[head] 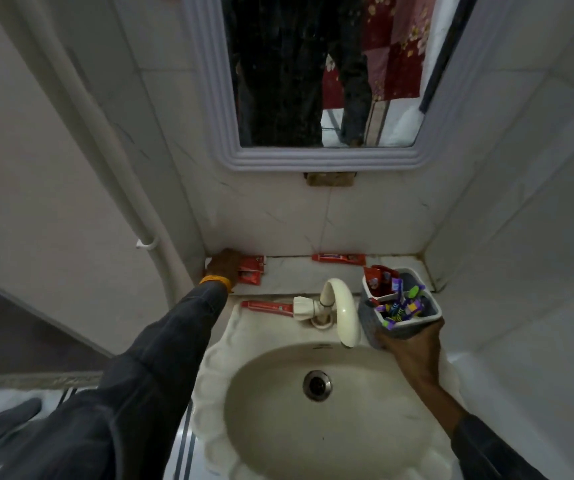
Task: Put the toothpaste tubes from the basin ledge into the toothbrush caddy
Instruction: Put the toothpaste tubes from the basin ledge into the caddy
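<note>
My left hand [222,266] reaches to the far left corner of the marble ledge [289,275] and lies on a red toothpaste tube [251,270] there. Another red tube [339,258] lies against the wall at the back of the ledge. A third red tube [267,307] lies on the basin rim left of the tap. My right hand [413,348] grips the grey toothbrush caddy [400,306] from below, at the right of the tap. Its back compartment holds a red tube [377,280]; the front one holds several coloured toothbrushes [400,308].
A cream tap [339,306] curves over the basin [313,410] between the two hands. A framed mirror [313,98] hangs above the ledge. Tiled walls close in on both sides, with a white pipe [116,168] on the left.
</note>
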`<state>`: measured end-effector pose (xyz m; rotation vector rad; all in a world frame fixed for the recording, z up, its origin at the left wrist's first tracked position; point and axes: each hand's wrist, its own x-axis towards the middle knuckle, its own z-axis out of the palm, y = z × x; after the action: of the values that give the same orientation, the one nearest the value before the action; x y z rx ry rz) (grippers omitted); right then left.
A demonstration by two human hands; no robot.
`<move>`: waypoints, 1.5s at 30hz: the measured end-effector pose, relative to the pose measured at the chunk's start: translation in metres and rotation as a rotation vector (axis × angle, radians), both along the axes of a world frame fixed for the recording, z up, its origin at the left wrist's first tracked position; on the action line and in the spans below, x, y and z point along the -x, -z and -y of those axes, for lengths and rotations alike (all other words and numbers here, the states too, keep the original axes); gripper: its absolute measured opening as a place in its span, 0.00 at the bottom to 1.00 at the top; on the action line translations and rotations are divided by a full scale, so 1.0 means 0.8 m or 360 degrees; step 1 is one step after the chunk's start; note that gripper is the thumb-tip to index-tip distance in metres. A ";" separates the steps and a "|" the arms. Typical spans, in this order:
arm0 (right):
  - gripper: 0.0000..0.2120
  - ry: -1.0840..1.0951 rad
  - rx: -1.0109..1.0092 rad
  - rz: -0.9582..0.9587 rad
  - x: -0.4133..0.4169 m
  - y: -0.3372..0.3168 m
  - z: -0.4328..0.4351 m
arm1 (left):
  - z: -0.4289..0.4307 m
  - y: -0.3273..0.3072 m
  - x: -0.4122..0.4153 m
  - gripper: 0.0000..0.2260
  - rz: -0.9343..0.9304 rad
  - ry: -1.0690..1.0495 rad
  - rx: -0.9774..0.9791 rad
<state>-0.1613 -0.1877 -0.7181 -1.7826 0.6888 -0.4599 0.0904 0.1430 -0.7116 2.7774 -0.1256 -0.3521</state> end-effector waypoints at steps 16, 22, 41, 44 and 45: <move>0.55 -0.0017 -0.0029 0.0070 0.000 -0.004 0.001 | 0.031 -0.031 0.011 0.19 0.0038 0.0329 -0.0178; 0.54 -0.0011 -0.0022 0.0065 0.001 -0.004 0.000 | 0.047 -0.079 0.018 0.25 0.0210 0.0312 -0.0036; 0.53 -0.0010 -0.0132 0.0116 0.006 -0.014 -0.003 | 0.299 -0.219 0.113 0.13 0.0267 0.0723 0.1361; 0.53 -0.0113 -0.0099 0.0093 0.005 -0.004 0.004 | 0.317 -0.187 0.114 0.10 0.0220 0.0682 0.1194; 0.54 -0.0146 -0.0078 0.0087 0.004 -0.008 0.005 | 0.317 -0.180 0.112 0.08 0.0206 0.0683 0.1114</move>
<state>-0.1645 -0.1914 -0.7120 -1.7413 0.5729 -0.4249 0.0006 -0.1105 -0.5673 2.0571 -0.7311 -0.1773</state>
